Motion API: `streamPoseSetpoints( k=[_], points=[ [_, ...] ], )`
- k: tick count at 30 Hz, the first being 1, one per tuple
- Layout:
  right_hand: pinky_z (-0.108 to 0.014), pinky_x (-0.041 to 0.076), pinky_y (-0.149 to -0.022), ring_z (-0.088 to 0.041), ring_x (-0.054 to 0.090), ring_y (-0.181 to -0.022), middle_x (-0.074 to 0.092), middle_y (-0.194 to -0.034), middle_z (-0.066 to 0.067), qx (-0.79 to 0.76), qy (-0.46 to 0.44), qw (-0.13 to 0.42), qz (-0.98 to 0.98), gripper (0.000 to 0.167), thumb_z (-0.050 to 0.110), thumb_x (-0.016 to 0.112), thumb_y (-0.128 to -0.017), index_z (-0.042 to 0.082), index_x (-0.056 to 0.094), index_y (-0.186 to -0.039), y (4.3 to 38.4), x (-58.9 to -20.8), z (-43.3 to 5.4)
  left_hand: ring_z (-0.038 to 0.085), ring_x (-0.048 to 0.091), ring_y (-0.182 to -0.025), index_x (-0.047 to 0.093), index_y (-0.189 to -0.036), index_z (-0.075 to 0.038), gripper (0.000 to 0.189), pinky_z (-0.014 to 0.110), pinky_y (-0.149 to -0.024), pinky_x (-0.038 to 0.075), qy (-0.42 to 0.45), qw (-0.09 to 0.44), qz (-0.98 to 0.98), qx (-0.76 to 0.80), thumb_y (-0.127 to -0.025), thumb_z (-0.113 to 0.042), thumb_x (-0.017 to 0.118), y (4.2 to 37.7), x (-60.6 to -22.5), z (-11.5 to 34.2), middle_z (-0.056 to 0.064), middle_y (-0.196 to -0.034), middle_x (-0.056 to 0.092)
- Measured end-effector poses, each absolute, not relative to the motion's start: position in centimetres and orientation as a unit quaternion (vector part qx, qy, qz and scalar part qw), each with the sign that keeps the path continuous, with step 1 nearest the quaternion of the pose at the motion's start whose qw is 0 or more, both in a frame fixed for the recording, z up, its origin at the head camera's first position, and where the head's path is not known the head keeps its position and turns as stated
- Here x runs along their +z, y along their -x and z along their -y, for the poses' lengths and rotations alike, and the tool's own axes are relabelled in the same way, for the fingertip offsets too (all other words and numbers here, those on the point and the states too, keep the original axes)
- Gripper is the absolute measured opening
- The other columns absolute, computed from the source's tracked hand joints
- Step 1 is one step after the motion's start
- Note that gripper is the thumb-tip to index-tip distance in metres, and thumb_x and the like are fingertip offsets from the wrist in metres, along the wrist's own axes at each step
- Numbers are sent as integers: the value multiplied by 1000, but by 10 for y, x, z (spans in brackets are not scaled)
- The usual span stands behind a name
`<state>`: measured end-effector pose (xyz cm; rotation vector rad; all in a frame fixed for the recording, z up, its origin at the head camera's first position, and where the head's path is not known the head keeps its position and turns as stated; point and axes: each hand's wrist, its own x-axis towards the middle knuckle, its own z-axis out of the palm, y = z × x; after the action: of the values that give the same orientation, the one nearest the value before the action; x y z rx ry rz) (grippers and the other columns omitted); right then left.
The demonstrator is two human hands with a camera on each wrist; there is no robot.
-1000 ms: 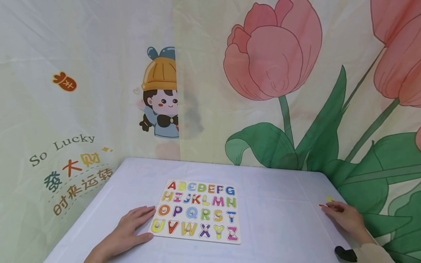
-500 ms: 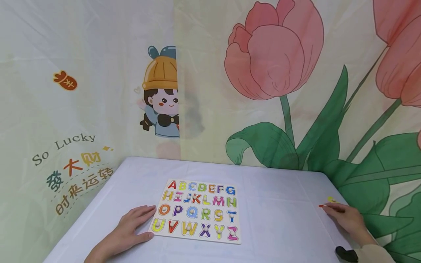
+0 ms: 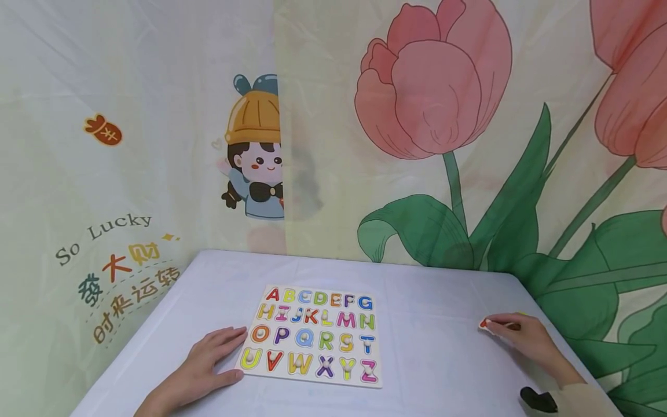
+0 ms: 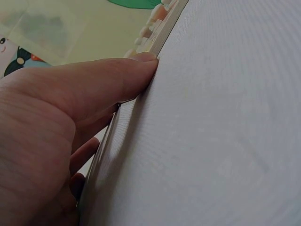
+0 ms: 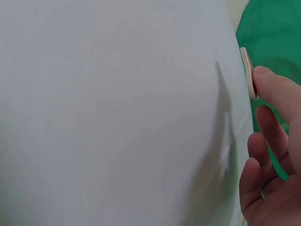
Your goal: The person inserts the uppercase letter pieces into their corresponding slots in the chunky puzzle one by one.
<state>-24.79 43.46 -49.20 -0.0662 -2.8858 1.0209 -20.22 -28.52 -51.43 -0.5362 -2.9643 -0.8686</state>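
Note:
A wooden alphabet puzzle board [image 3: 312, 379] with colourful knobbed letters, A to Z, lies on the table, left of centre in the head view. My left hand [image 3: 203, 365] rests flat on the cloth at its left side, the fingers extended and the thumb by the lower left corner; in the left wrist view the thumb [image 4: 113, 82] touches the board's edge. At the right, my right hand [image 3: 534, 344] pinches a small flat red-and-white puzzle piece [image 3: 484, 324] between thumb and fingers. The right wrist view shows this piece [image 5: 248, 73] edge-on, held above the cloth; its letter is unreadable.
A white cloth covers the table [image 3: 438, 359]. Something yellow [image 3: 523, 313] peeks out behind my right hand, mostly hidden. A printed curtain [image 3: 323, 116] with tulips hangs behind the table and along its sides. A black object [image 3: 538, 399] is by the right wrist.
My right hand has picked up the red piece and moved left with it, away from the yellow thing at the right edge. The left hand and board have stayed in place.

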Motion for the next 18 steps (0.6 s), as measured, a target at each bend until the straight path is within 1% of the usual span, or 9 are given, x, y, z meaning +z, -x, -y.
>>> streamPoseSetpoints(
  k=[2,5,12,16,18],
  points=[
    [-25,52,-69,-10,60,-92,73,-118,-11,335,12,35,942,45,42,77,-98,5,78,-124,251,-486,-416,39,38,-149,58,-154,-16,82,72,-113,31,174,6,945,-278,-87,-57,81,202,-515,285,3,-161,52],
    [-27,50,-70,-19,59,-95,74,-115,-9,347,-8,35,937,39,38,78,-98,7,79,-122,256,-478,-386,39,39,-149,58,-154,-17,82,71,-112,32,177,9,945,-276,-87,-58,80,202,-516,286,3,-160,52],
    [-27,54,-79,-19,62,-100,76,-108,1,388,-50,55,919,25,35,83,-94,17,83,-112,278,-471,-306,37,41,-147,59,-153,-17,79,69,-111,32,185,28,944,-272,-88,-57,80,202,-516,288,2,-159,53],
    [-31,53,-84,-19,62,-102,75,-108,4,409,-52,43,910,21,34,84,-94,21,83,-111,289,-466,-252,38,40,-147,59,-154,-17,79,69,-112,32,185,24,943,-274,-88,-57,80,201,-516,287,3,-160,53],
    [-32,52,-84,-19,61,-102,74,-108,5,419,-51,32,906,20,34,84,-93,24,83,-110,295,-463,-226,39,40,-148,58,-154,-17,80,71,-112,32,183,16,943,-277,-88,-57,80,201,-515,287,3,-160,52]
  ],
)
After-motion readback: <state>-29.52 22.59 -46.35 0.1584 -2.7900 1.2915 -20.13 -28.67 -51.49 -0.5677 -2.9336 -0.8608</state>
